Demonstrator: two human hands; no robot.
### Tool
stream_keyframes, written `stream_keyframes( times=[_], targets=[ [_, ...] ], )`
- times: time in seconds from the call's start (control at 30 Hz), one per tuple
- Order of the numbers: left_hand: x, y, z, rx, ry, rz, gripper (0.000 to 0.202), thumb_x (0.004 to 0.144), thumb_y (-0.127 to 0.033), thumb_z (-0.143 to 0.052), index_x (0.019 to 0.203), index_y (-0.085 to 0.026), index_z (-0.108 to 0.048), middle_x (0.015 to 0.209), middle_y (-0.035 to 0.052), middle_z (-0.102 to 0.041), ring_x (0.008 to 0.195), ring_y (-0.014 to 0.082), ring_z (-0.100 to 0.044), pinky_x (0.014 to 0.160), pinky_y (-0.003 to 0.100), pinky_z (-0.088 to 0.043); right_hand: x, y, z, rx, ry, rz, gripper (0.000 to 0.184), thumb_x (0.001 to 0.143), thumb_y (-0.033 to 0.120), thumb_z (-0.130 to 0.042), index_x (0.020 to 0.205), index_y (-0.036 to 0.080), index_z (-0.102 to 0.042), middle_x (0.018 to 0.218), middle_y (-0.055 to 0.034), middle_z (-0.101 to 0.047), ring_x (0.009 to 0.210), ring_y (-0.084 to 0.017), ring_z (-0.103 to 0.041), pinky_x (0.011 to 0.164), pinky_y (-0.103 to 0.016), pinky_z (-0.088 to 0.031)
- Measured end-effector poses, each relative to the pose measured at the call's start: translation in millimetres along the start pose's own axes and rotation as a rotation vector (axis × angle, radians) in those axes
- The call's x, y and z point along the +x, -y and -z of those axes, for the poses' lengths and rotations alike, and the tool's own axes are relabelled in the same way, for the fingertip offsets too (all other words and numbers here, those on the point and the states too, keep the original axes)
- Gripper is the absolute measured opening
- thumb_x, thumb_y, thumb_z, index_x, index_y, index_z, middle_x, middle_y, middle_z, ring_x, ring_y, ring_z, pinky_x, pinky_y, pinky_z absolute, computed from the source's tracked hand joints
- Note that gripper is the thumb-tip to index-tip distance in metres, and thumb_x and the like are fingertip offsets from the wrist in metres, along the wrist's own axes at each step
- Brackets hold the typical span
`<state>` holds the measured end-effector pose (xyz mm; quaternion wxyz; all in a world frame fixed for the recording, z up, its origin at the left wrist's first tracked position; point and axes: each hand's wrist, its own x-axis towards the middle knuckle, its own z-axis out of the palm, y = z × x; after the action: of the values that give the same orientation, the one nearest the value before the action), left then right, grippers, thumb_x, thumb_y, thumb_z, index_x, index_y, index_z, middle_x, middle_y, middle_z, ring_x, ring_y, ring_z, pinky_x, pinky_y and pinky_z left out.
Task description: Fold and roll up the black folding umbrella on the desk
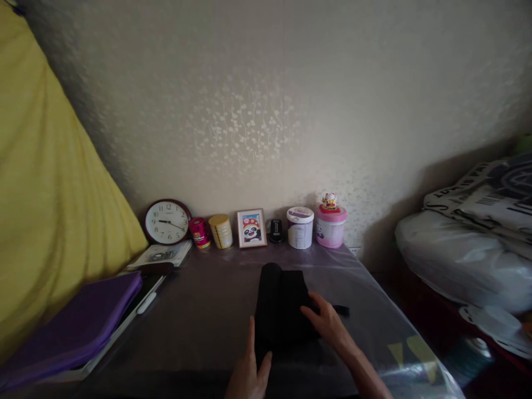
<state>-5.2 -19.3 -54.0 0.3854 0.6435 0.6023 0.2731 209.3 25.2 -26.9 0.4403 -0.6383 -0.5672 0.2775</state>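
Note:
A black cloth item (275, 310), partly rolled, lies on the table in front of me. Its left side forms a thick roll, while the right part is a flatter flap (294, 282). A short black strap (341, 310) sticks out to the right. My left hand (251, 366) is at the roll's lower left edge, thumb and index finger spread apart. On the flap's right side rests my right hand (326, 321), its thumb and index finger stretched out and apart. The other fingers of both hands are mostly hidden.
Along the wall stand a clock (167, 223), a pink tin (199, 233), a yellow tin (221, 231), a framed panda picture (251, 228), a white tub (300, 228) and a pink tub (331, 230). A purple folder (83, 318) lies left; a bagged bundle (457, 249) sits right.

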Motion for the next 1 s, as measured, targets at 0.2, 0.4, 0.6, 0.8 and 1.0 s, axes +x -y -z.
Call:
stream_keyframes(
  times=[0.2, 0.4, 0.6, 0.8, 1.0],
  targets=[
    [7, 11, -4.9, 0.168, -0.023, -0.109, 0.068, 0.083, -0.032, -0.038, 0.139, -0.009, -0.006, 0.146, 0.0107, -0.013, 0.134, 0.0172, -0.013, 0.108, 0.030, -0.011, 14, 41, -28, 0.304, 0.117, 0.046, 0.040, 0.069, 0.032, -0.058, 0.106, 0.017, -0.058, 0.098, -0.0053, -0.066, 0.092, -0.022, -0.059, 0.081, -0.033, -0.046],
    [10, 7, -6.6, 0.204, -0.047, -0.116, 0.068, 0.083, -0.029, -0.035, 0.138, -0.003, -0.005, 0.142, 0.0174, -0.024, 0.129, 0.0221, -0.027, 0.106, 0.035, -0.022, 26, 63, -77, 0.230, 0.103, 0.045, 0.041, 0.069, 0.026, -0.059, 0.108, 0.016, -0.057, 0.099, -0.0064, -0.065, 0.094, -0.020, -0.058, 0.081, -0.030, -0.045],
    [12, 6, -11.3, 0.207, -0.008, -0.033, 0.067, 0.083, -0.030, -0.034, 0.138, -0.003, -0.008, 0.129, 0.0194, -0.045, 0.117, 0.0231, -0.046, 0.098, 0.030, -0.031, 27, 64, -105, -0.075, 0.164, 0.092, 0.040, 0.070, 0.022, -0.058, 0.110, 0.016, -0.056, 0.087, -0.0051, -0.067, 0.081, -0.018, -0.062, 0.071, -0.025, -0.045],
    [8, -2, -5.8, 0.316, 0.057, 0.002, 0.067, 0.085, -0.035, -0.031, 0.138, -0.002, -0.008, 0.111, 0.0217, -0.059, 0.098, 0.0282, -0.059, 0.084, 0.034, -0.040, 25, 64, -108, -0.329, 0.229, 0.108, 0.039, 0.073, 0.024, -0.054, 0.111, 0.015, -0.055, 0.091, -0.0088, -0.067, 0.089, -0.022, -0.061, 0.072, -0.026, -0.042],
    [2, 9, -7.1, 0.251, 0.012, -0.013, 0.068, 0.081, -0.043, -0.036, 0.137, -0.009, -0.018, 0.115, 0.0190, -0.057, 0.097, 0.0285, -0.059, 0.083, 0.034, -0.043, 26, 63, -107, -0.383, 0.251, 0.120, 0.042, 0.073, 0.024, -0.052, 0.113, 0.013, -0.053, 0.096, -0.0116, -0.066, 0.092, -0.023, -0.061, 0.074, -0.028, -0.042]
  ],
)
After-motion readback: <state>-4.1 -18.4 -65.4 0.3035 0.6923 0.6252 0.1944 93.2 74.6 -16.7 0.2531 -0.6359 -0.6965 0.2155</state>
